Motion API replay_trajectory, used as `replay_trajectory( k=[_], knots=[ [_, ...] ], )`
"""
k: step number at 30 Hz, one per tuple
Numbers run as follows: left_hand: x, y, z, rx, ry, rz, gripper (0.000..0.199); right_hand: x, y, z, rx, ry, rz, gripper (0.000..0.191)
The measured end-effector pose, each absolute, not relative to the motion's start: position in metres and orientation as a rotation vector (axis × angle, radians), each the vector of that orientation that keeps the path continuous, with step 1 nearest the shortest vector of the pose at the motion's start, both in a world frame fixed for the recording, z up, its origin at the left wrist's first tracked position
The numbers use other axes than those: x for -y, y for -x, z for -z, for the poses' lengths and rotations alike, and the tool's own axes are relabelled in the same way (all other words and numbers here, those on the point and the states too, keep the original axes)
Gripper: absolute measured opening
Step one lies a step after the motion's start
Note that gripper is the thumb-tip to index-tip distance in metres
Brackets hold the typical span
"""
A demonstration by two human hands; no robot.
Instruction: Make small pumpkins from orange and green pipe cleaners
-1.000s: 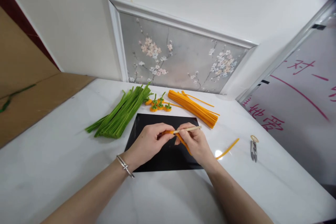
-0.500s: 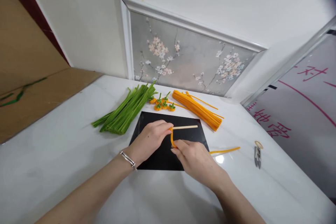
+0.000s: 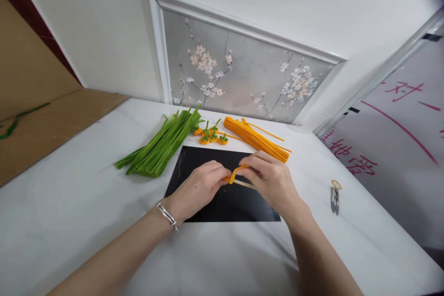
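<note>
Over the black mat [image 3: 222, 208], my left hand [image 3: 204, 185] pinches the end of a thin wooden stick [image 3: 243, 184], together with the start of an orange fuzzy stem [image 3: 233, 175] wrapped at that end. My right hand [image 3: 268, 175] grips the same orange stem between thumb and fingers, above the stick and to the right of the wrap. The stick's far end is hidden by my right hand. Behind the mat sit several small orange pieces with green tops [image 3: 213, 138].
Green stems [image 3: 163, 145] lie in a bundle at the back left, orange stems [image 3: 256, 138] at the back right. Small metal snips [image 3: 335, 200] with a ring rest on the right of the white table [image 3: 104, 222]. A framed floral panel [image 3: 243, 74] stands behind.
My right hand has moved up and slightly right, carrying the orange stem from below the stick to above it. The stick now tilts down to the right. The view has shifted slightly.
</note>
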State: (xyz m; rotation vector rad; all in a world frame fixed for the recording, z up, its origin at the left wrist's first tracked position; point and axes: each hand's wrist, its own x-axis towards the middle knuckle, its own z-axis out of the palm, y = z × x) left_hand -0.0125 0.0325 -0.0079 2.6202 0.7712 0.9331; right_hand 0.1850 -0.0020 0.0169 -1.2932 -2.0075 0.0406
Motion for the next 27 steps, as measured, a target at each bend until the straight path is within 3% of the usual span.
replay_trajectory(
  k=[3, 7, 12, 16, 22, 27],
  knots=[
    [-0.028, 0.009, 0.006, -0.672, -2.619, -0.962, 0.016, -0.005, -0.193, -0.016, 1.987, 1.322, -0.249, 0.011],
    [-0.024, 0.007, 0.003, -0.65, -2.525, -1.007, 0.018, -0.011, -0.205, -0.013, 1.995, 1.373, -0.456, 0.024],
    [-0.022, 0.008, 0.003, -0.683, -2.448, -1.052, 0.038, -0.016, -0.21, -0.003, 2.005, 1.429, -0.631, 0.034],
    [-0.023, 0.007, 0.003, -0.654, -2.433, -1.126, 0.029, -0.014, -0.207, 0.006, 2.079, 1.4, -0.788, 0.039],
    [-0.027, 0.009, 0.003, -0.753, -2.412, -1.207, 0.028, -0.003, -0.199, 0.008, 2.107, 1.392, -0.696, 0.031],
    [-0.03, 0.01, 0.004, -0.902, -2.377, -1.177, 0.023, 0.011, -0.188, 0.002, 2.276, 1.364, -0.58, 0.036]
  ],
)
